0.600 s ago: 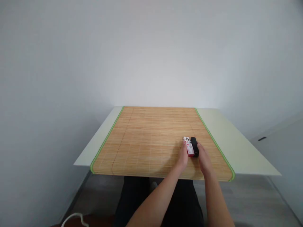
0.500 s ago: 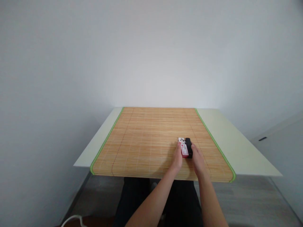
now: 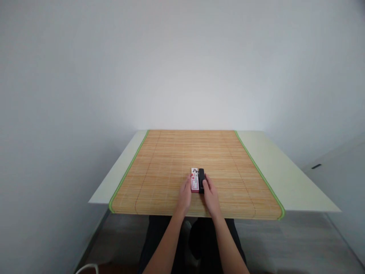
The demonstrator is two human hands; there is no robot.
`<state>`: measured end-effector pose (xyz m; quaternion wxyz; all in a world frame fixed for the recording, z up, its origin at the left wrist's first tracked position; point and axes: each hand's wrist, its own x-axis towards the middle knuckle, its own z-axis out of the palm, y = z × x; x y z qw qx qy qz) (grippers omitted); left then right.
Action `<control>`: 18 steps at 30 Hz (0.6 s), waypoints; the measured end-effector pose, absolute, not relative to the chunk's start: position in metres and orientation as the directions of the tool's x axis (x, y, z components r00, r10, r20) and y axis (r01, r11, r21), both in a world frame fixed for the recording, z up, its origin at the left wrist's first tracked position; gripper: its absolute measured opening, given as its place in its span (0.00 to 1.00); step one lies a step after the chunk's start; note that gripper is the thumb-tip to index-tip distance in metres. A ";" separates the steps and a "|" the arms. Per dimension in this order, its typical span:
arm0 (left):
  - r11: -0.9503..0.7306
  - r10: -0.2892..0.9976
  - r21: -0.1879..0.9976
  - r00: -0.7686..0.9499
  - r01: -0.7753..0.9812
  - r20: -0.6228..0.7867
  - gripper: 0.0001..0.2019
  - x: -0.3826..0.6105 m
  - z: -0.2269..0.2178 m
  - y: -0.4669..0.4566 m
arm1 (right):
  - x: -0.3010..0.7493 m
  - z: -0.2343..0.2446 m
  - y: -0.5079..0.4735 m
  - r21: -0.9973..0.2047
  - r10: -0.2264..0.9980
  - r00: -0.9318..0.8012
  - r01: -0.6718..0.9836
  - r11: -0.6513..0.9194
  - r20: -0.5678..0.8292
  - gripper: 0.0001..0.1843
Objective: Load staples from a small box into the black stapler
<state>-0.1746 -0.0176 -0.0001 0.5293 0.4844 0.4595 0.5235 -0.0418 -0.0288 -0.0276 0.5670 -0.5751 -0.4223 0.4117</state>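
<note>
A small white-and-red printed box (image 3: 195, 182) lies side by side with a black oblong object (image 3: 201, 180) that looks like a stapler. Both are on the bamboo mat (image 3: 173, 160), near its front edge. My left hand (image 3: 185, 192) is pressed along the box's left side, fingers together and pointing forward. On the other side, my right hand (image 3: 211, 194) holds the black object, its thumb resting on top and the fingers along its right side. The pair is held between my two hands.
Green trim edges the mat, which overhangs the front of the white table (image 3: 285, 179). A pale wall (image 3: 182, 76) rises behind the table. Below are my dark-clad legs (image 3: 155, 232) and a white cable (image 3: 88, 266) at lower left.
Both hands have moved left with the box and the black object, from right of the middle to about the mat's middle. The pair, tilted before, now points nearly straight ahead.
</note>
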 end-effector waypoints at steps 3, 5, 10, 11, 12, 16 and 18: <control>-0.125 0.987 0.992 0.104 0.022 0.122 0.29 -0.185 -0.001 -0.025 | -0.032 -0.025 -0.036 -0.997 0.967 0.246 0.042 0.061 0.070 0.36; -0.246 0.965 0.951 0.144 0.185 0.222 0.33 -0.194 0.000 -0.031 | -0.026 -0.023 -0.041 -0.992 0.969 0.218 0.066 0.105 0.117 0.36; -0.368 0.930 0.785 0.215 0.497 0.300 0.42 -0.204 0.004 -0.036 | -0.021 -0.019 -0.046 -0.978 0.971 0.163 0.144 0.150 0.173 0.40; -0.363 0.932 0.768 0.211 0.527 0.296 0.42 -0.203 0.004 -0.035 | -0.021 -0.019 -0.045 -0.975 0.972 0.155 0.161 0.151 0.176 0.40; -0.354 0.935 0.754 0.200 0.554 0.292 0.41 -0.202 0.004 -0.034 | -0.021 -0.019 -0.045 -0.973 0.972 0.151 0.176 0.151 0.178 0.40; -0.311 0.948 0.717 0.146 0.624 0.284 0.33 -0.195 0.004 -0.032 | -0.022 -0.021 -0.042 -0.968 0.973 0.139 0.196 0.156 0.185 0.40; -0.305 0.948 0.709 0.135 0.636 0.287 0.31 -0.194 0.004 -0.032 | -0.021 -0.023 -0.040 -0.968 0.972 0.138 0.191 0.162 0.190 0.40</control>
